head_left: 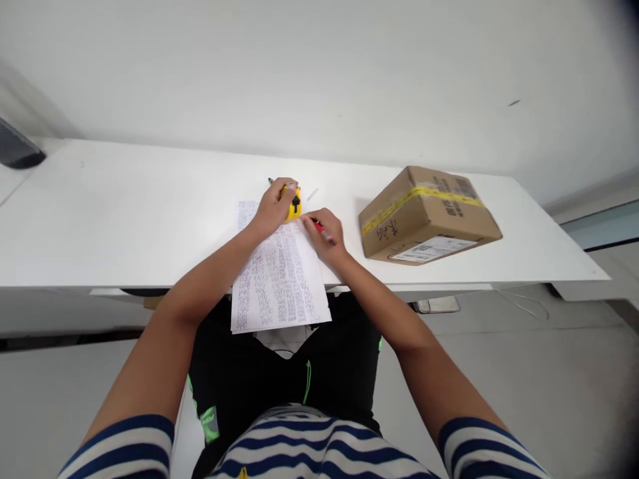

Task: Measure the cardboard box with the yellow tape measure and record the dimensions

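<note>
A sheet of paper point(279, 279) covered in blue handwriting lies on the white table point(124, 213) and hangs over its near edge. My left hand point(272, 206) is closed over a small yellow and black tool point(294, 205) at the sheet's top edge. My right hand point(327, 233) pinches a red pen point(322, 230) at the sheet's top right corner, tip toward the yellow tool. A dark thin object sticks out from behind my left hand; I cannot make it out.
A sealed brown cardboard box point(426, 213) with yellow tape and a white label sits on the table to the right. A dark object point(17, 148) lies at the far left edge. A small grey sliver point(312, 194) lies beyond the hands. White wall behind.
</note>
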Demonstrator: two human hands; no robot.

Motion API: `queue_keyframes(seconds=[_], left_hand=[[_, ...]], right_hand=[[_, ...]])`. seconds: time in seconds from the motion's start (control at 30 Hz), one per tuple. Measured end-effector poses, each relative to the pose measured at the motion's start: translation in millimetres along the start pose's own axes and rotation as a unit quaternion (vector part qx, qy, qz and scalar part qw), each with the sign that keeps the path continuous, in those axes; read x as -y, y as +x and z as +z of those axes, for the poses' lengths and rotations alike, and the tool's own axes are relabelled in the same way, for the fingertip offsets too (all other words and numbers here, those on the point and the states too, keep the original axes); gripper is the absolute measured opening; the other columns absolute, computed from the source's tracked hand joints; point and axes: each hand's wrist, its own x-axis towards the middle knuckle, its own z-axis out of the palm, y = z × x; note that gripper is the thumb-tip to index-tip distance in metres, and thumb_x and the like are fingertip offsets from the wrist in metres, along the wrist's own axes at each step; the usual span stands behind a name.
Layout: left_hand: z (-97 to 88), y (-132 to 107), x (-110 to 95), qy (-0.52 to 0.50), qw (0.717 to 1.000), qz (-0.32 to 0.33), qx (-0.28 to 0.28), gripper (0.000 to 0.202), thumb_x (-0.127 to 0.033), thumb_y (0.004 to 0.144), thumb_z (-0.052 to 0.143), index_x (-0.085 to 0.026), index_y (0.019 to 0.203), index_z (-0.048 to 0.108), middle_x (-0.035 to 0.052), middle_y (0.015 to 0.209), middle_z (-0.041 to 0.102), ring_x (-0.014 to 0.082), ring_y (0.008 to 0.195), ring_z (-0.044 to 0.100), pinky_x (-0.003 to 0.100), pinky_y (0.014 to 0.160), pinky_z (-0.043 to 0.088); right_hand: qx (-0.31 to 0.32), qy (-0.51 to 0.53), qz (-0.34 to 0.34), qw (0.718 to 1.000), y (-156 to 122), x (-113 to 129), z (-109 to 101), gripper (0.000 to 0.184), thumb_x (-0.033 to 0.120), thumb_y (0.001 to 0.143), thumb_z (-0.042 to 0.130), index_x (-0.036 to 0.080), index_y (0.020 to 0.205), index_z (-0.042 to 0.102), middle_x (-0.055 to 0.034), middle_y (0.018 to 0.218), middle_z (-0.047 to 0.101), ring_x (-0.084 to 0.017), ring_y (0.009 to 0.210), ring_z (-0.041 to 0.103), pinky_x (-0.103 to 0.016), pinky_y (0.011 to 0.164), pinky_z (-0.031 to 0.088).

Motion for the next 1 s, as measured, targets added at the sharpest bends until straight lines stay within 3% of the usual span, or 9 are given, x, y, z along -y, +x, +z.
queue_keyframes(seconds=[0.07,0.17,0.3,0.37,0.47,0.53,0.67,0.83,1.0], left_hand=[[-3.6,2.1,-9.4,-0.009,0.998,0.032,-0.052,0.024,-0.049,0.098,0.062,-0.025,0.106,0.064,0.0082,0.12,0.072,0.0207,0.115,0.066,0.039,0.106,0.05],[-4.6,-8.6,-46.7,-0.064,0.991,0.066,-0.094,0.038,-0.061,0.096,0.062,-0.027,0.112,0.063,0.0096,0.128,0.071,0.0227,0.122,0.066,0.038,0.103,0.054],[7.2,-55.9,-121.5,-0.106,0.992,0.07,-0.006,0.045,-0.067,0.101,0.05,-0.029,0.122,0.063,0.0091,0.134,0.069,0.0239,0.127,0.066,0.037,0.095,0.059],[13.9,-81.8,-154.1,-0.091,0.993,0.049,0.06,0.047,-0.068,0.102,0.046,-0.029,0.122,0.065,0.0089,0.127,0.071,0.0245,0.124,0.068,0.037,0.09,0.062],[12.9,-106.2,-185.1,-0.065,0.988,0.028,0.139,0.045,-0.067,0.098,0.057,-0.028,0.117,0.069,0.0076,0.117,0.073,0.023,0.114,0.07,0.036,0.087,0.062],[4.4,-113.2,-195.7,-0.039,0.981,0.011,0.19,0.041,-0.06,0.089,0.073,-0.025,0.11,0.071,0.0068,0.112,0.074,0.0207,0.106,0.072,0.036,0.088,0.06],[-9.0,-123.7,-208.6,0.121,0.947,-0.04,0.296,0.038,-0.051,0.078,0.086,-0.021,0.093,0.068,0.0048,0.097,0.074,0.0188,0.089,0.07,0.034,0.079,0.057],[4.8,-141.8,-220.6,0.278,0.878,0.069,0.384,0.034,-0.053,0.089,0.073,-0.022,0.084,0.06,0.0,0.082,0.065,0.0151,0.075,0.059,0.027,0.066,0.046],[18.6,-151.5,-219.5,0.216,0.846,0.143,0.466,0.037,-0.049,0.086,0.078,-0.022,0.075,0.054,-0.0018,0.072,0.059,0.0119,0.064,0.05,0.027,0.062,0.042]], right_hand=[[0.005,-0.036,-0.019,0.999,3.6,-2.2,5.6,0.034,0.032,0.099,0.05,0.022,0.124,0.071,-0.0115,0.114,0.066,-0.024,0.095,0.064,-0.039,0.084,0.053],[0.022,-0.01,-0.049,0.998,6.6,4.6,6.3,0.056,0.037,0.101,0.047,0.022,0.155,0.047,-0.0191,0.143,0.057,-0.027,0.108,0.066,-0.045,0.092,0.057],[-0.055,0.077,-0.189,0.977,-9.3,37.5,-20.8,0.108,0.07,0.088,0.067,0.03,0.168,0.005,-0.0245,0.175,0.018,-0.037,0.142,0.054,-0.056,0.105,0.054],[-0.106,0.057,-0.262,0.958,-25.0,58.8,-47.4,0.113,0.073,0.082,0.073,0.034,0.167,0.01,-0.0212,0.176,0.02,-0.042,0.155,0.04,-0.064,0.113,0.047],[-0.121,-0.009,-0.335,0.934,-52.2,83.9,-96.8,0.082,0.059,0.09,0.071,0.038,0.16,0.032,-0.0173,0.164,0.046,-0.04,0.152,0.047,-0.066,0.115,0.046],[-0.071,-0.035,-0.373,0.925,-71.0,92.5,-129.5,0.071,0.048,0.095,0.068,0.037,0.158,0.036,-0.0167,0.157,0.054,-0.037,0.144,0.056,-0.06,0.11,0.053],[0.069,-0.062,-0.412,0.906,-105.0,96.3,-175.4,0.075,0.041,0.097,0.066,0.034,0.162,0.03,-0.0155,0.141,0.065,-0.033,0.127,0.066,-0.05,0.096,0.06],[0.171,-0.099,-0.385,0.902,-133.0,101.3,-198.0,0.093,0.035,0.098,0.065,0.033,0.171,0.007,-0.0148,0.128,0.065,-0.029,0.108,0.065,-0.042,0.082,0.059],[0.205,-0.095,-0.4,0.888,-152.9,112.2,-215.7,0.075,0.03,0.102,0.061,0.028,0.167,0.024,-0.0161,0.122,0.065,-0.027,0.102,0.065,-0.038,0.081,0.057]])
